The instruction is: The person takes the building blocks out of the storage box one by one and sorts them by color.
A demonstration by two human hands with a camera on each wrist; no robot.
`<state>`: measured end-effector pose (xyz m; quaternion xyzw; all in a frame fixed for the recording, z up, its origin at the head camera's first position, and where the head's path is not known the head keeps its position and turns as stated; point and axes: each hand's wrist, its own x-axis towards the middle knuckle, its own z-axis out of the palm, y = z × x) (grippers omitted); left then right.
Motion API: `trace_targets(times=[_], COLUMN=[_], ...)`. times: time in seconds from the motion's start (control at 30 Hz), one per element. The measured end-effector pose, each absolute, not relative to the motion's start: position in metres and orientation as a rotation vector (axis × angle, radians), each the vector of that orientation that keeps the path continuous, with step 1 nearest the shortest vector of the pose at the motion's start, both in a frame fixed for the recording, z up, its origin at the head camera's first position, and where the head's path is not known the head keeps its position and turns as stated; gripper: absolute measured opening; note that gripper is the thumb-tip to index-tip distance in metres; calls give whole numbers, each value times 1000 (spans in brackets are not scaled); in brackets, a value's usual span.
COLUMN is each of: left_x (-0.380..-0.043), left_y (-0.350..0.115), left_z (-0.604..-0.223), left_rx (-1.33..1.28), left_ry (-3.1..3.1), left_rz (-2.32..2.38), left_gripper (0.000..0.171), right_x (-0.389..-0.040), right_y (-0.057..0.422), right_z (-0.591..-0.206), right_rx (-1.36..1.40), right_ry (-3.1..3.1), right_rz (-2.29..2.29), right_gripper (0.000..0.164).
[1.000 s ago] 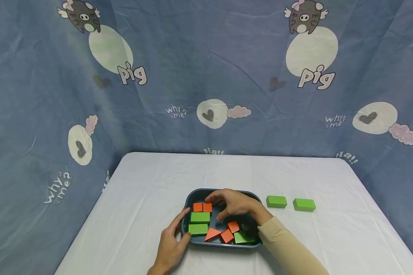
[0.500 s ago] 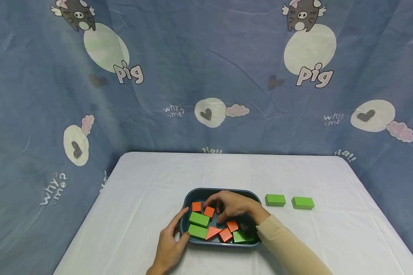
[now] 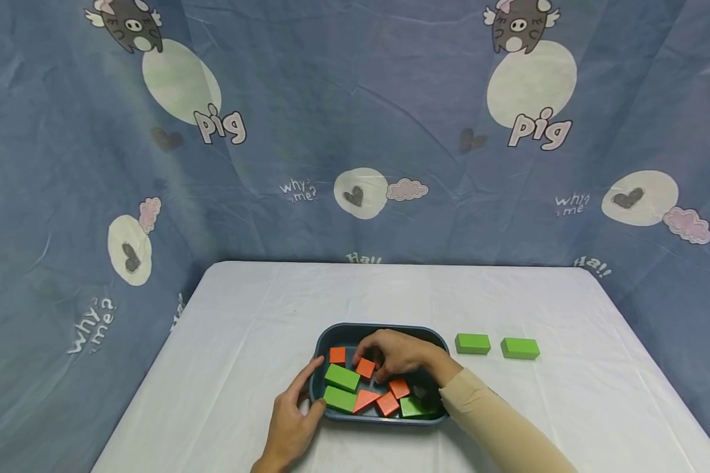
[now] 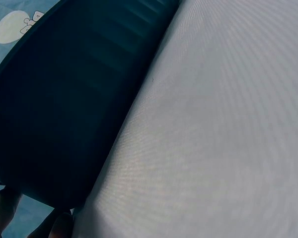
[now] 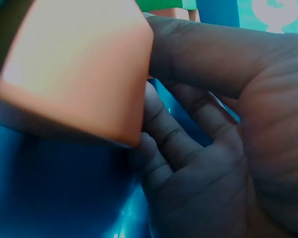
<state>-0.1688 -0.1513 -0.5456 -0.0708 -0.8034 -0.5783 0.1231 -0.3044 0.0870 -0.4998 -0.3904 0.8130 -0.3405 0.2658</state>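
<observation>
A dark blue-green tray (image 3: 384, 421) holds orange and green toy blocks. My left hand (image 3: 292, 424) rests at its left end, the index finger and thumb touching the rim with extended fingers; some fingertips (image 4: 4, 208) appear by the tray's end in the left wrist view. Inside the tray, my right hand (image 3: 399, 351) pinches an orange cube (image 3: 365, 368) between thumb and fingers. Two green rectangular blocks (image 3: 342, 378) lie left of it, with another orange cube (image 3: 337, 355) behind them. A large orange block face (image 5: 84, 69) fills the right wrist view's upper left.
Toward the tray's front are an orange triangular block (image 3: 364, 400), two more orange cubes (image 3: 387, 404) and a green block (image 3: 415, 408), partly shaded. Two green blocks (image 3: 520, 349) lie on the white tablecloth (image 3: 242, 328) right of the tray. A blue patterned cloth (image 3: 272, 131) hangs behind.
The orange cube, at first beside the other cube, has moved right and toward the front with my right hand and turned. The two green blocks on the left have tilted. My left hand stays put.
</observation>
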Motion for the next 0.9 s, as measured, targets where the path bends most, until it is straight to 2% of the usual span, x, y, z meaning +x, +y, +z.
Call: trace_targets(times=[0.5,0.9], left_x=[-169,-169], left_y=[-154,-154], left_z=[-544,-546], left_rx=[-195,-185], left_ry=[-2350,-2351], left_rz=[-1689,-1694], left_gripper=[73,72], right_x=[-304,-299], right_y=[86,93], right_z=[-495,-483], right_rx=[-1045,-996], right_ry=[2223,2068], right_rz=[-958,-1305], right_gripper=[37,37])
